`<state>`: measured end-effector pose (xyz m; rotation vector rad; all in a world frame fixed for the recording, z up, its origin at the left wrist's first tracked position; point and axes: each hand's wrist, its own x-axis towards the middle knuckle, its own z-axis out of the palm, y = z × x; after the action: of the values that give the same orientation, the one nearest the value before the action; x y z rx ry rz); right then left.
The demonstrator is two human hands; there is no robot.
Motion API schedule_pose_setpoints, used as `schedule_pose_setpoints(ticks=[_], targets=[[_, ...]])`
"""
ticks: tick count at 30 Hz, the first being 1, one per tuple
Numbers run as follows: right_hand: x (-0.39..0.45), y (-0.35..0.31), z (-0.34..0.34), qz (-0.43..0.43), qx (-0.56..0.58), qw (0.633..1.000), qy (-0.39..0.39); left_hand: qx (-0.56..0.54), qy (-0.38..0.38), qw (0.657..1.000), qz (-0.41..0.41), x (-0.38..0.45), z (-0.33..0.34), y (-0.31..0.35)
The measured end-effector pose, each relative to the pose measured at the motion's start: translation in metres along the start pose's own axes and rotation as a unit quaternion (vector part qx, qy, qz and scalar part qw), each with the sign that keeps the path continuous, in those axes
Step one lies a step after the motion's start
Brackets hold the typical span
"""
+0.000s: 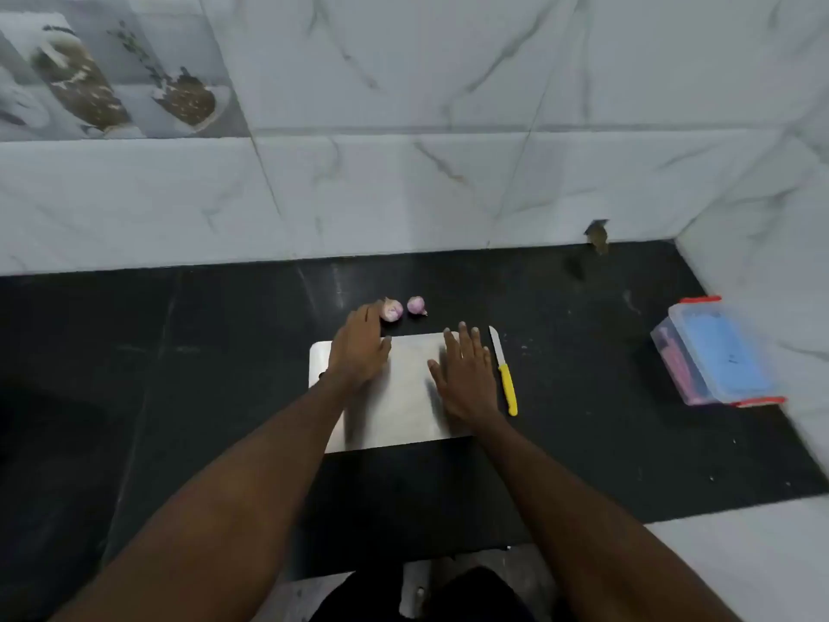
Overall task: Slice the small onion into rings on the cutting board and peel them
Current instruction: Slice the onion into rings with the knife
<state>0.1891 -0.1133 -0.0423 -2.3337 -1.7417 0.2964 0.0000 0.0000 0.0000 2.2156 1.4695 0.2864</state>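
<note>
From the head camera I see both my hands stretched out over the cutting board (pixel 403 388), a pale metal-looking slab lying flat on the black counter (pixel 179 397). My left hand (pixel 359 347) lies palm down over the board's far left part, fingers loosely together and holding nothing; its fingertips pass the board's far edge and come right up against the nearer small onion (pixel 391 310), though I cannot tell whether they actually touch it. A second small onion (pixel 416 305) sits just to the right of the first, also on the counter beyond the board, clear of both hands. Both onions look whole, skins on. My right hand (pixel 466 379) is spread wide and flat over the board's right side, empty. Just to the right of that hand, a knife (pixel 503 369) with a yellow handle lies on the counter beside the board, blade pointing away from me. Well off to the right of my right hand, a clear plastic box (pixel 713 352) with red clips sits near the tiled wall (pixel 403 172).
</note>
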Motion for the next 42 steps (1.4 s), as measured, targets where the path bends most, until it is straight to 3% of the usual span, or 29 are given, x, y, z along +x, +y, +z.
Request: schedule_pose_setpoints(ticks=[6,12,20,23,28,32,34,38,40,42], targets=[[0.008,-0.004,0.01,0.01,-0.007,1.0,-0.014,0.016,-0.028,0.999,0.038,0.036,0.011,-0.014],[0.004,0.013,-0.002,0.047,0.073,0.991,0.101,-0.02,-0.064,0.997,0.037,0.057,0.025,-0.017],[-0.017,0.046,-0.006,0.257,0.041,0.957,0.127,-0.094,0.006,0.994,0.057,0.054,0.031,-0.027],[-0.023,0.057,0.0,0.285,0.013,0.952,0.111,-0.127,0.015,0.989,0.078,0.046,0.031,-0.032],[-0.018,0.061,0.002,0.277,0.07,0.954,0.094,-0.218,0.034,0.975,0.031,0.017,0.039,-0.027],[-0.012,0.061,-0.002,0.318,0.116,0.938,0.078,-0.309,0.033,0.949,-0.042,-0.019,0.044,-0.021],[-0.013,0.054,-0.006,0.31,0.139,0.938,0.07,-0.367,0.013,0.927,-0.075,-0.033,0.047,-0.019],[-0.021,0.02,-0.008,0.183,0.185,0.965,0.017,-0.456,0.002,0.885,-0.096,-0.043,0.051,-0.02],[-0.027,0.0,-0.004,0.112,0.183,0.977,-0.011,-0.463,0.001,0.88,-0.108,-0.042,0.049,-0.018],[-0.034,-0.02,-0.003,0.098,0.202,0.974,-0.02,-0.443,0.005,0.89,-0.106,-0.041,0.047,-0.016]])
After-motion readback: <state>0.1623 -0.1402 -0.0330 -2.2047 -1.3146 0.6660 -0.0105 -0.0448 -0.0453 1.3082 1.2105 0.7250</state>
